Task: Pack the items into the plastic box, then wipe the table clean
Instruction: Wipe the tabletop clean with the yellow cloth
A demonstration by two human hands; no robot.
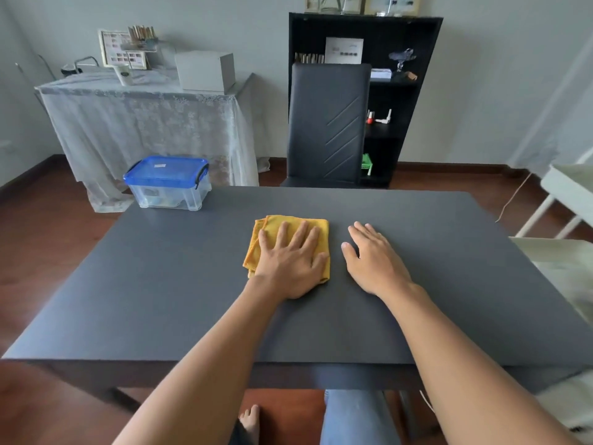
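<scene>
A folded yellow cloth (272, 224) lies on the dark grey table (160, 284) near its middle. My left hand (290, 263) presses flat on the cloth with its fingers straight and spread. Just right of the cloth, my right hand (373, 260) rests flat on the bare tabletop with its fingers straight. A clear plastic box (168, 184) with a blue lid stands at the table's far left corner. Its lid is on and some items show dimly through the wall.
A dark chair (327, 123) stands at the table's far side, with a black shelf unit (404, 91) behind it. A lace-covered side table (144, 123) is at the back left. White furniture (564, 220) stands close to the table's right edge.
</scene>
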